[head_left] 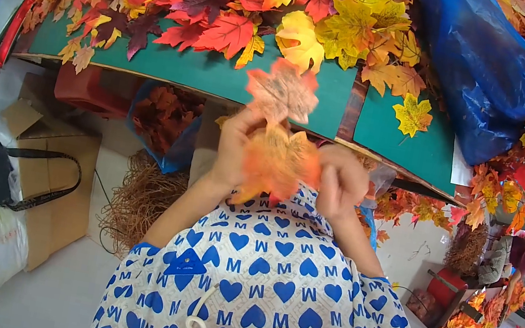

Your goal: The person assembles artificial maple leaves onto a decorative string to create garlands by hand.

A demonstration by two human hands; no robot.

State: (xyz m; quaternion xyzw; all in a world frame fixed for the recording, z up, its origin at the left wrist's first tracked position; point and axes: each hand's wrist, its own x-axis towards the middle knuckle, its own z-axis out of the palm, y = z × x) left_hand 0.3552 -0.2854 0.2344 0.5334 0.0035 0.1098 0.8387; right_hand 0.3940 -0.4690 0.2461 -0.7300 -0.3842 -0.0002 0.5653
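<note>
My left hand (235,147) is closed around the lower part of some artificial maple leaves, held in front of my chest at the table edge. A pale pinkish-orange leaf (282,92) points up and away from the fingers. Below it hangs an orange-yellow leaf (282,162), smeared by motion. My right hand (342,181) is beside that leaf's right edge, its fingers curled together and slightly blurred. Whatever they pinch, if anything, is hidden.
A green-topped table (201,72) bears a heap of red, yellow and dark artificial leaves (229,35). One yellow leaf (413,115) lies apart. A blue plastic bag (479,72) is at the right. Below are brown stems (142,202) and a cardboard box (58,188). Another person (518,258) is far right.
</note>
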